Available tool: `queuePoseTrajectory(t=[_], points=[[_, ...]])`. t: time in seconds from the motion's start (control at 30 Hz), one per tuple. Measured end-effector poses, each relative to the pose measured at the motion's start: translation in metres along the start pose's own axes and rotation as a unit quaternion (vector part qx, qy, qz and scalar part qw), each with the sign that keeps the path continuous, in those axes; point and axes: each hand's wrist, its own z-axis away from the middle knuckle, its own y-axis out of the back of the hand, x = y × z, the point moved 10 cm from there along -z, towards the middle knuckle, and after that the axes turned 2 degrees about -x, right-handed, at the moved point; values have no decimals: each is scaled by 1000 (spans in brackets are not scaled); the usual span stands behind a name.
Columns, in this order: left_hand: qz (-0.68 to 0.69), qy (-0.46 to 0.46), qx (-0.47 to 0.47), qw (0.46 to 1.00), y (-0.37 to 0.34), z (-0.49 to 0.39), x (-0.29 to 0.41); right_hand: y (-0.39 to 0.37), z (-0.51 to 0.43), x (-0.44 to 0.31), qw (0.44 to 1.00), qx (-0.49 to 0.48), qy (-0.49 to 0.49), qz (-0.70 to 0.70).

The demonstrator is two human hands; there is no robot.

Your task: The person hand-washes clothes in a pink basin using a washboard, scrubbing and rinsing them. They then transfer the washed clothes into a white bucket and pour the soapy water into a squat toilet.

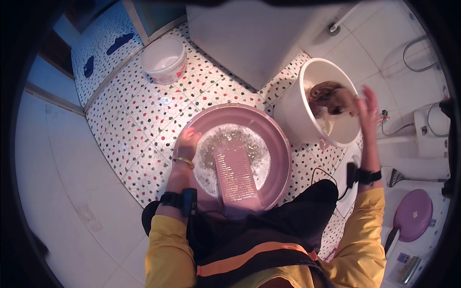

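Observation:
A pink plastic basin (281, 158) of soapy water stands on the floor in front of me. A pink ribbed washboard (236, 174) slants out of the suds against the basin's near rim. My left hand (190, 138), with a gold bangle on the wrist, is at the basin's left side and holds nothing that I can see. At the right, my right hand (368, 106) is raised with its fingers apart at the right rim of a tall white bucket (291, 115). Brown wet cloth (327, 97) lies or hangs in the bucket, blurred beside my fingers.
A small white tub (164, 66) stands on the dotted tile floor beyond the basin. Dark slippers (120, 44) lie past the door track. A smooth grey panel (248, 39) rises at the back. A purple pan (413, 216) and a squat toilet (347, 165) are at the right.

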Motion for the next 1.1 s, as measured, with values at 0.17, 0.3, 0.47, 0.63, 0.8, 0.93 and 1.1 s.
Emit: queuePoseTrajectory(t=[0.17,0.3,0.47,0.63,0.8,0.93,1.1], points=[[-343,47,157,925,67,6,-46,-171,162,28,830,-538,-89,-116],[-383,137,207,890,102,29,-80,-218,251,101,793,-577,-117,155],[-419,98,162,888,102,31,-86,-225,343,176,750,-440,-492,-47],[-479,65,81,872,72,23,-76,-196,366,192,821,-407,-393,76],[-495,79,-42,864,13,16,-72,-137,408,199,773,-409,-476,90],[-544,66,-118,828,-40,18,-72,-84,428,195,749,-391,-534,10],[-500,5,-232,834,-116,36,-91,10,467,216,669,-292,-682,45]])
